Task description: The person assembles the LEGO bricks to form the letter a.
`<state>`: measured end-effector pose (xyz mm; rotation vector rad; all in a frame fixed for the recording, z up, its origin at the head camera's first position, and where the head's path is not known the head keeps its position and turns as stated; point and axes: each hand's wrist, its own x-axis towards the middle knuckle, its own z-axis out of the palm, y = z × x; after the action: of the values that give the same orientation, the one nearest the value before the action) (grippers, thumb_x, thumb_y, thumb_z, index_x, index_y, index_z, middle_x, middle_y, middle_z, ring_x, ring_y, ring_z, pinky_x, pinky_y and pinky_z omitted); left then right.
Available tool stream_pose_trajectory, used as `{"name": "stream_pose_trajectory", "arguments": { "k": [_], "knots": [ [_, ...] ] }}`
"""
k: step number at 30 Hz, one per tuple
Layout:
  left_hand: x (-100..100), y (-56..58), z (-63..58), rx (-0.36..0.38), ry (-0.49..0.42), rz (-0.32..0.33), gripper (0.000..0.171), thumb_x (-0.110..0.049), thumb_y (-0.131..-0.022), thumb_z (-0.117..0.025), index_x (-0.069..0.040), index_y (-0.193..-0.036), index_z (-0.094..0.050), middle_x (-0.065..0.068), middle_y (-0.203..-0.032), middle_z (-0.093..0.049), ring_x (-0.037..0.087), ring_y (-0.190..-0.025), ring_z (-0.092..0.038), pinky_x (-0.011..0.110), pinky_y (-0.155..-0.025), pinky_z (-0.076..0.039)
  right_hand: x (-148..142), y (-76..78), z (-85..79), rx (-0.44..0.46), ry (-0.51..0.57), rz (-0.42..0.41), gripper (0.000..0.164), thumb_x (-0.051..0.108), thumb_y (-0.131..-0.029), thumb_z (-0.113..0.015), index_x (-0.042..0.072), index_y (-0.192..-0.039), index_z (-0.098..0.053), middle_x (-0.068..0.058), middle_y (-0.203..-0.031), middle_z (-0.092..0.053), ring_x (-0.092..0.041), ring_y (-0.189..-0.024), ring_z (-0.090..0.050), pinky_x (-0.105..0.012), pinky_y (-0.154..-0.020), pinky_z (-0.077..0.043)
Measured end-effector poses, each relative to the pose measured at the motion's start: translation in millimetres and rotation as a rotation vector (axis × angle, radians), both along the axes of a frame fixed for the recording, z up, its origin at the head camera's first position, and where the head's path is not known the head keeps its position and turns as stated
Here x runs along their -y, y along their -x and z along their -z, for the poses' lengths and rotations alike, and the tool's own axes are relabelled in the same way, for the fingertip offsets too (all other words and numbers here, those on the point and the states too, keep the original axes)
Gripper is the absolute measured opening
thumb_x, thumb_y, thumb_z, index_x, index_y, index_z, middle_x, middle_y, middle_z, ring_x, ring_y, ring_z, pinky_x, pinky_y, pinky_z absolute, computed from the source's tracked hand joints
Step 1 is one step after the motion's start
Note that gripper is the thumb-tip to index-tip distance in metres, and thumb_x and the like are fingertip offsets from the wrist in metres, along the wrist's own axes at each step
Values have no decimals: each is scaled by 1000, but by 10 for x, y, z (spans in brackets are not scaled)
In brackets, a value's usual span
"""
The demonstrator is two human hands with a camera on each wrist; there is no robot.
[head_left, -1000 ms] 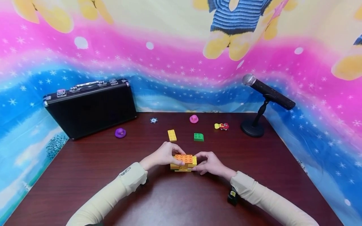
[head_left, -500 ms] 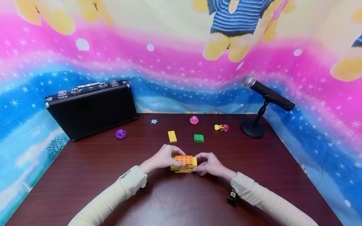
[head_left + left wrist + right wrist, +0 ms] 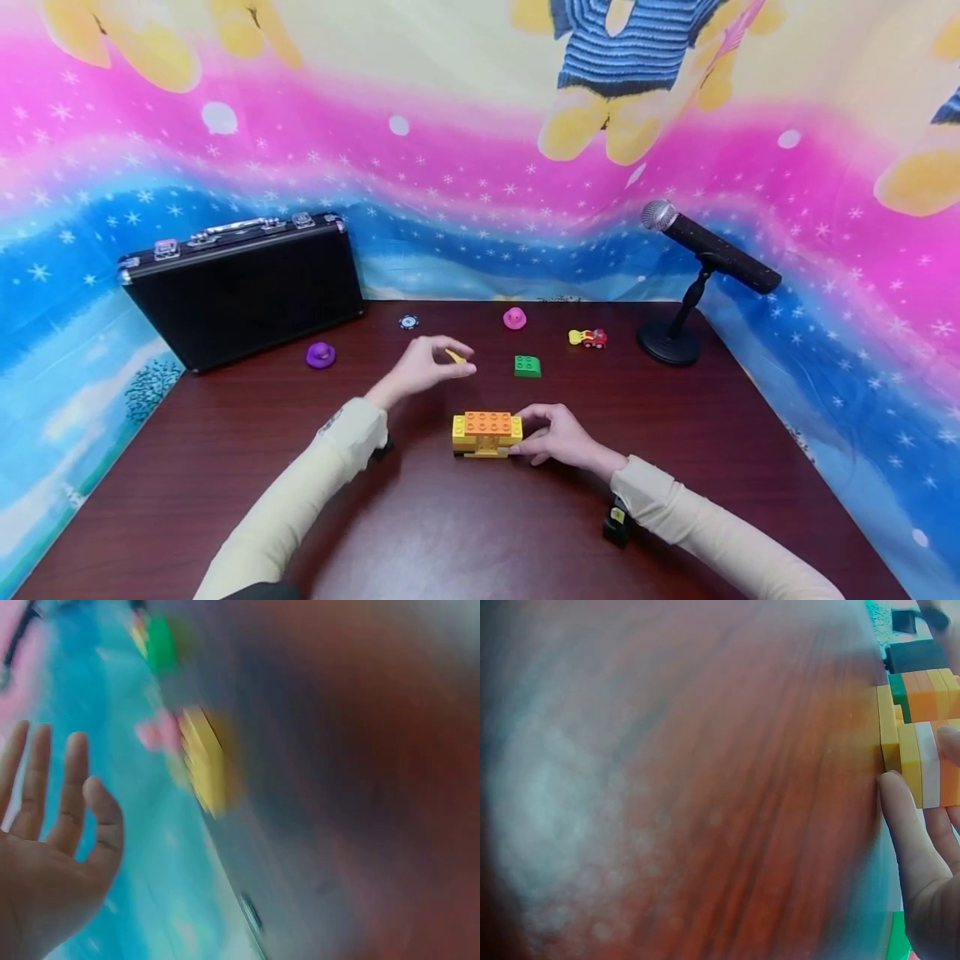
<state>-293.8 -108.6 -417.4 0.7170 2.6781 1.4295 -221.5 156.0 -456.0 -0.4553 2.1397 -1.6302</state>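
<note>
A stack of toy building bricks (image 3: 487, 423), orange on top with yellow ends, stands at the middle of the table. My right hand (image 3: 566, 437) grips its right end. White and green layers also show on the brick stack (image 3: 930, 765) in the right wrist view, with the thumb against a low yellow brick. Farther back, my left hand (image 3: 422, 367) reaches over a flat yellow brick (image 3: 455, 356) and partly hides it. The blurred left wrist view shows the left hand (image 3: 56, 877) with spread fingers, apart from the yellow brick (image 3: 204, 761).
A green brick (image 3: 527, 366) lies right of the left hand. Behind are a poker chip (image 3: 408, 322), a pink duck (image 3: 514, 317) and a toy vehicle (image 3: 588, 338). A purple duck-like toy (image 3: 320, 355) sits before the black case (image 3: 243, 296); a microphone (image 3: 712, 250) stands at right.
My left hand has let go of the brick stack and moved away from me, up to the flat yellow brick. My right hand stays at the stack's right end.
</note>
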Motion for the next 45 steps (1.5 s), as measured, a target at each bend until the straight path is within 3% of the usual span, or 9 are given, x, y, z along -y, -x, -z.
{"name": "stream_pose_trajectory", "arguments": {
  "k": [3,7,10,13,18,26,38,45],
  "knots": [
    [124,248,44,-48,139,-68,31,-33,-74,-74,-15,-98,-67,3,-98,-65,13,-76,-59,32,-67,-48,-5,-1,14,3,12,-6,41,7,-71,-75,0,-108,-59,-14,-99,-60,-27,-71,-66,-42,-55,-53],
    [232,451,126,-26,325,-49,34,-22,-73,-76,-15,-103,-63,4,-101,-61,15,-77,-57,35,-70,-46,-4,-12,33,9,28,-15,41,6,-71,-75,0,-108,-58,-16,-98,-61,-28,-71,-66,-42,-54,-53],
    [232,525,173,0,388,28,44,-11,-73,-73,-14,-115,-58,6,-116,-56,21,-97,-55,39,-83,-45,-7,-20,49,14,42,-16,42,6,-71,-75,-1,-109,-57,-18,-97,-62,-29,-70,-66,-41,-54,-53],
    [186,572,195,5,417,72,54,-3,-74,-68,-12,-125,-51,7,-131,-48,23,-120,-42,41,-98,-36,-16,-13,65,15,42,-13,43,6,-71,-75,-2,-109,-57,-19,-97,-62,-29,-69,-66,-41,-54,-53],
    [121,664,218,26,453,65,57,-4,-77,-66,-15,-130,-48,5,-136,-44,23,-128,-35,42,-101,-32,-12,5,57,-2,38,-13,43,7,-71,-75,-1,-109,-58,-18,-97,-62,-28,-70,-66,-41,-54,-53],
    [146,708,266,137,494,24,60,-3,-76,-66,-20,-131,-49,5,-137,-42,24,-129,-33,44,-99,-34,15,1,58,6,28,-29,40,4,-72,-74,1,-109,-59,-15,-100,-61,-28,-64,-65,-45,-55,-52],
    [57,716,243,109,531,54,52,-4,-77,-64,-23,-125,-55,4,-135,-44,23,-126,-36,41,-98,-36,-10,-11,27,13,22,-13,40,6,-71,-75,3,-107,-60,-13,-99,-61,-21,-66,-65,-40,-54,-53],
    [86,744,249,16,566,81,34,-12,-74,-71,-16,-107,-63,5,-117,-53,21,-103,-48,36,-87,-42,-30,13,26,6,26,-13,41,8,-71,-76,2,-108,-59,-15,-99,-61,-23,-71,-66,-40,-55,-53]
  ]
}}
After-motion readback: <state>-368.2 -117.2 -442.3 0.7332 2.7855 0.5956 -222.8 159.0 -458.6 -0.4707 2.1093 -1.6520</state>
